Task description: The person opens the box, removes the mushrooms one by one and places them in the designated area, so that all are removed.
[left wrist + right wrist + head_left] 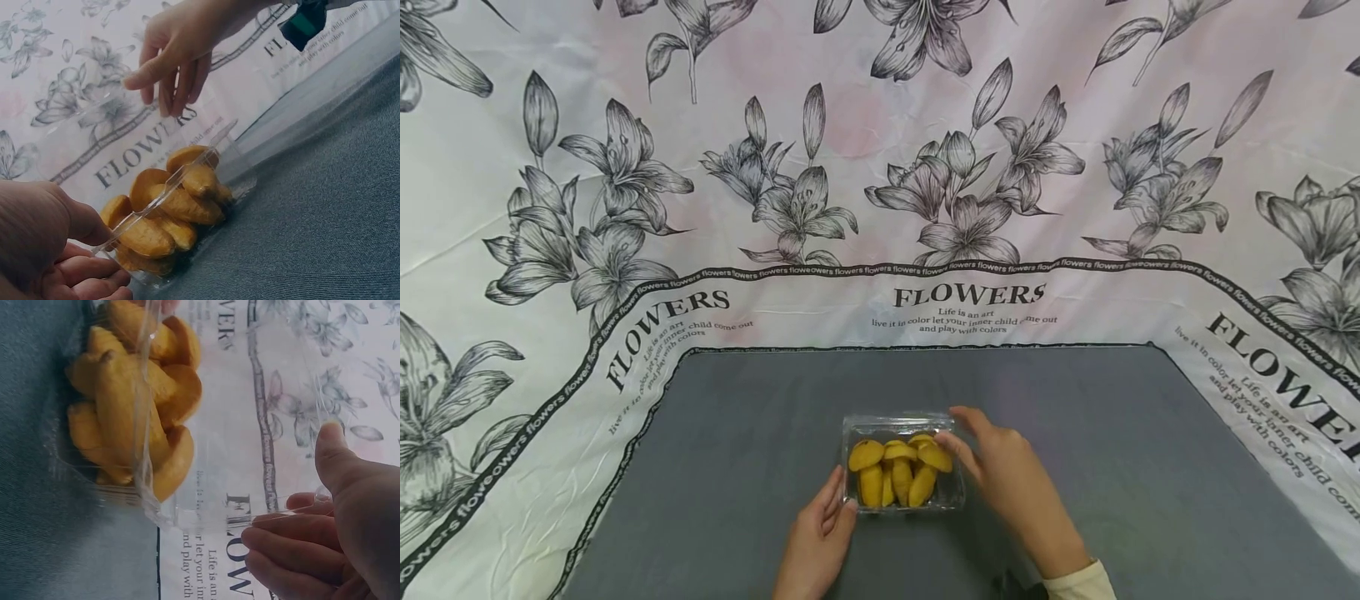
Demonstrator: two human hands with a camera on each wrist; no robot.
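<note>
A person's two hands work at a clear rectangular plastic container (957, 496) on a table (737, 467) covered in plain grey cloth. The container sits about midway between the table's left and right edges, well in from the far edge, and is filled with glossy yellow mushroom-shaped pieces (901, 479) with rounded caps and thick stems (at least four can be counted, though some overlap). Seen from the head, the caps lie toward the table's far edge and the stems toward the near side.

The left hand (817, 533) pinches the container's near left corner, its thumb on the rim and its other fingers bent below. The right hand (1011, 479), only slightly open, holds the edge of the container's raised transparent plastic lid (250, 425) between its thumb and gently bent fingers, near a corner on the right side. A cream sleeve (1078, 581) covers the right forearm, and a dark device with a green patch (304, 24) sits at that wrist.

Beyond the table's far edge rises a white-and-pink fabric backdrop (857, 200) printed with black line-drawn lilies. The word "FLOWERS" runs in black capitals above the far edge and again near both far corners.
</note>
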